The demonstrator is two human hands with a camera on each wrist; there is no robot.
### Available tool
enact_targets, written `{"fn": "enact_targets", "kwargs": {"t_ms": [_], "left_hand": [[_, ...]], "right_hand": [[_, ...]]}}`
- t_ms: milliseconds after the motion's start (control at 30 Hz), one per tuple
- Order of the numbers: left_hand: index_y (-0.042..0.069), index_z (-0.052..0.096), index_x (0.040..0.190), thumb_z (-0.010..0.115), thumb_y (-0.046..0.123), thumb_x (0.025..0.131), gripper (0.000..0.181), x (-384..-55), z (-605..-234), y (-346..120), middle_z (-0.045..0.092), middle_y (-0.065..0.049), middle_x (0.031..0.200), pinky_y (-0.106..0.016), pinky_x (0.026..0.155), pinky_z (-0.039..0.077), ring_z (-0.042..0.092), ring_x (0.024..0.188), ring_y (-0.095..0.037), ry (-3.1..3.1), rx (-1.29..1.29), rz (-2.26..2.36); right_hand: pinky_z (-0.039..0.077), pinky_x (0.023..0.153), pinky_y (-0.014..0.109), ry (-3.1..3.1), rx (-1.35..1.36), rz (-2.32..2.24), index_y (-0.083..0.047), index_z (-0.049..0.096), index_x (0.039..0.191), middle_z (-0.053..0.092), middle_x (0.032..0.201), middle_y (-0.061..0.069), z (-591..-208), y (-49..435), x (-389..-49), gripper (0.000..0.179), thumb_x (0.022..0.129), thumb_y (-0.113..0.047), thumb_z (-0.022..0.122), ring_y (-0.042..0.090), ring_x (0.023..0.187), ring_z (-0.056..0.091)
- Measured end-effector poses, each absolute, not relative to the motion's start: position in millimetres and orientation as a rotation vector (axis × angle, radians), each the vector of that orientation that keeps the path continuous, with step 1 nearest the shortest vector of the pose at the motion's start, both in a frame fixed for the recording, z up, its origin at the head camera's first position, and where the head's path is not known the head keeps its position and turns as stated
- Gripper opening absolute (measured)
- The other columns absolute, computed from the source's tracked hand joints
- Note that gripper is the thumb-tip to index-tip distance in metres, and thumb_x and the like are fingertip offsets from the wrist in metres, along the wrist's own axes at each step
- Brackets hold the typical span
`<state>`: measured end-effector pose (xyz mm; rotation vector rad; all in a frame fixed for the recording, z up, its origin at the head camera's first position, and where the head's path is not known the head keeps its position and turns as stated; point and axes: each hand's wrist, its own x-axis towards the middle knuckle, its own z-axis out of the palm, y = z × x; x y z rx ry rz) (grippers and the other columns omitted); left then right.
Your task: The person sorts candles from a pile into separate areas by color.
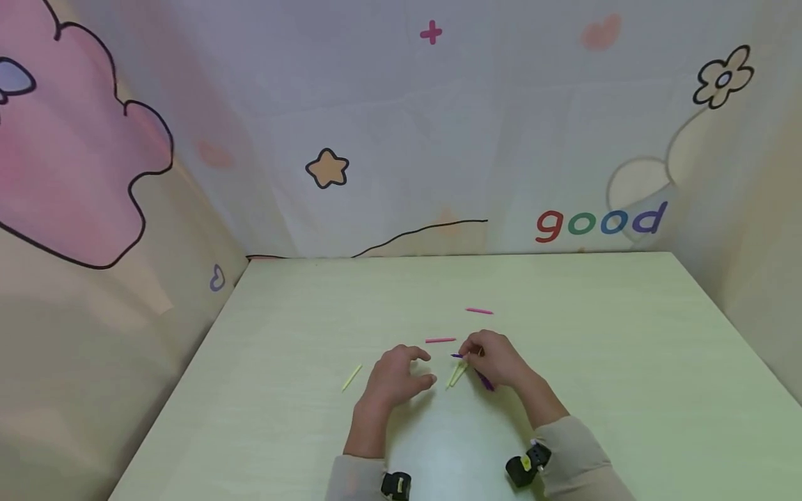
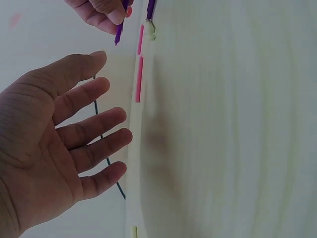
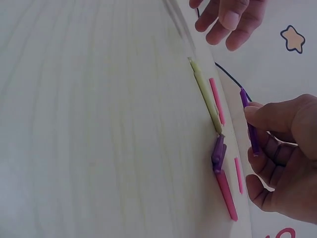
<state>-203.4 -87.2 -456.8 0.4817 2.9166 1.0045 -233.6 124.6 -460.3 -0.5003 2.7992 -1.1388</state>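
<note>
My right hand [image 1: 495,358] pinches a slim purple stick [image 3: 244,99], crayon-like with a narrow tip, between thumb and fingers above the tabletop. Below that hand lie yellow-green sticks [image 1: 456,376] close together, with purple sticks [image 1: 485,380] beside them. In the right wrist view a darker pink stick [image 3: 227,196] lies at the end of the purple ones. My left hand [image 1: 395,376] hovers left of this group, holding nothing, its fingers spread and relaxed in the left wrist view.
Two pink sticks lie farther back, one nearer [image 1: 441,340] and one farther off [image 1: 479,310]. A lone yellow stick [image 1: 352,378] is left of my left hand. The pale table [image 1: 301,299] meets a printed cloth wall [image 1: 401,139] at its back edge.
</note>
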Motion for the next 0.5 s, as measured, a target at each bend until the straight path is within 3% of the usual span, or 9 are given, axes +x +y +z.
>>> {"fn": "enact_targets", "kwargs": {"t_ms": [500], "left_hand": [[0.01,0.069,0.102,0.075,0.023,0.074,0.031,-205,-461,-72,0.064,-0.007,0.097,-0.037,0.077,0.045,0.058,0.092,-0.023,2.883,0.568,0.997]], "right_hand": [[0.042,0.064,0.032,2.808,-0.365,-1.186,-0.003,0.066,0.088,0.056,0.079,0.002,-457,156,-227,0.008,0.084,0.0,0.06,0.019,0.074,0.048]]}}
